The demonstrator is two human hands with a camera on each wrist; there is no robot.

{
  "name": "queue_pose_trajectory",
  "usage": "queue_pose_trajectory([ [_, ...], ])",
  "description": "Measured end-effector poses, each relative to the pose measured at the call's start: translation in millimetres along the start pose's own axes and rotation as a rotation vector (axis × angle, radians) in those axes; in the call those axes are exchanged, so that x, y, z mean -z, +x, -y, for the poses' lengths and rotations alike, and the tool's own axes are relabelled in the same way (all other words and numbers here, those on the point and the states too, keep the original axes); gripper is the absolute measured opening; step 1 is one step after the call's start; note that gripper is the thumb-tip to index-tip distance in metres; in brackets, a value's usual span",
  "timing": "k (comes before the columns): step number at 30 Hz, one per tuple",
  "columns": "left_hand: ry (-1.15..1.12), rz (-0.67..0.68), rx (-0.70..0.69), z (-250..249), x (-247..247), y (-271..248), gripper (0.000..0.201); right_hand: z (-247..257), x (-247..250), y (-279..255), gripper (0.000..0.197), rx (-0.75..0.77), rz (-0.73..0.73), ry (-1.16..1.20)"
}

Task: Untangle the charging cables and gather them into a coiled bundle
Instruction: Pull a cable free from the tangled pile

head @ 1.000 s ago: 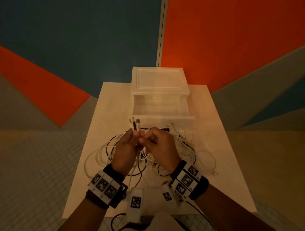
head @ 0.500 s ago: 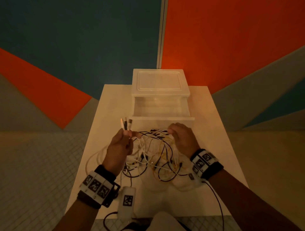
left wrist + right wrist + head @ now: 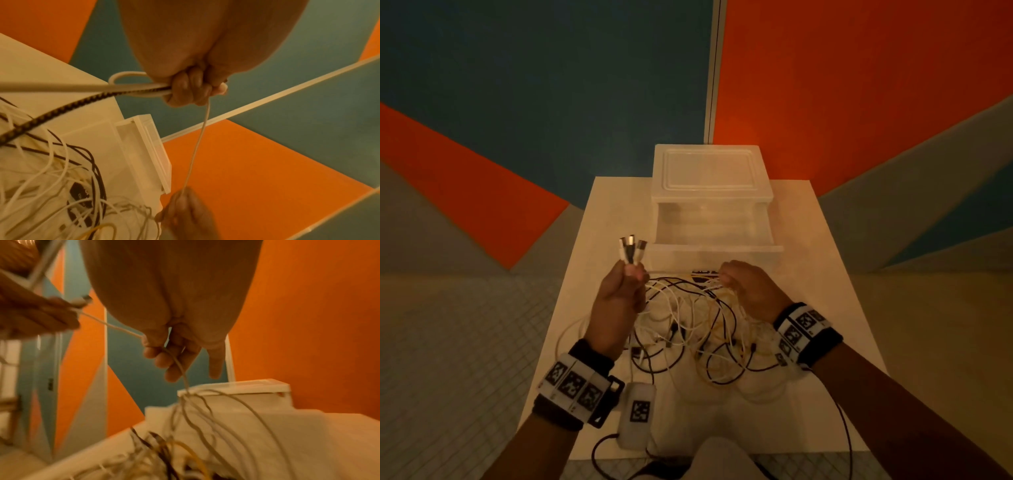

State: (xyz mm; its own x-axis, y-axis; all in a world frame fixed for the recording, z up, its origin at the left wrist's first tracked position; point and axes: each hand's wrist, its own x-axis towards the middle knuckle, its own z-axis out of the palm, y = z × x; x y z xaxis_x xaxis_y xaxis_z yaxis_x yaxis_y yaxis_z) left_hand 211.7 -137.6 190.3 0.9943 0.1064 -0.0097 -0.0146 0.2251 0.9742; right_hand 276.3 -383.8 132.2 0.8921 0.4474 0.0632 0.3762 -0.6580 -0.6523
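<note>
My left hand (image 3: 616, 301) is fisted around several cable ends, their plugs (image 3: 631, 247) fanning up out of my grip. My right hand (image 3: 751, 291) pinches one thin white cable (image 3: 197, 139) between thumb and fingertips (image 3: 162, 360); it runs taut across to my left fist. Below and between my hands, the tangle of cables (image 3: 688, 329), white, black and yellow, lies in loose loops on the white table (image 3: 825, 274). Just beyond it stands a clear plastic drawer box (image 3: 710, 178), its drawer (image 3: 714, 253) pulled open.
</note>
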Motion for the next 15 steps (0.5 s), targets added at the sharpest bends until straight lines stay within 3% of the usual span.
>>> queue_pose_trajectory([
  [5, -0.183, -0.062, -0.042, -18, 28, 1, 0.027, -63, 1, -5, 0.037, -0.216, 0.096, -0.179],
  [9, -0.185, -0.103, -0.024, -23, 47, 5, 0.027, -76, 11, -7, 0.016, -0.348, 0.055, -0.227],
  [10, -0.138, -0.110, 0.008, -21, 46, 5, 0.027, -66, 15, -4, 0.012, -0.332, -0.016, -0.160],
  [12, -0.041, -0.104, 0.075, -14, 38, 3, 0.027, -37, 25, 5, 0.030, -0.224, -0.153, 0.005],
  [15, 0.093, -0.040, 0.094, -8, 19, -1, 0.021, 9, 29, 13, 0.026, -0.023, -0.195, 0.119],
])
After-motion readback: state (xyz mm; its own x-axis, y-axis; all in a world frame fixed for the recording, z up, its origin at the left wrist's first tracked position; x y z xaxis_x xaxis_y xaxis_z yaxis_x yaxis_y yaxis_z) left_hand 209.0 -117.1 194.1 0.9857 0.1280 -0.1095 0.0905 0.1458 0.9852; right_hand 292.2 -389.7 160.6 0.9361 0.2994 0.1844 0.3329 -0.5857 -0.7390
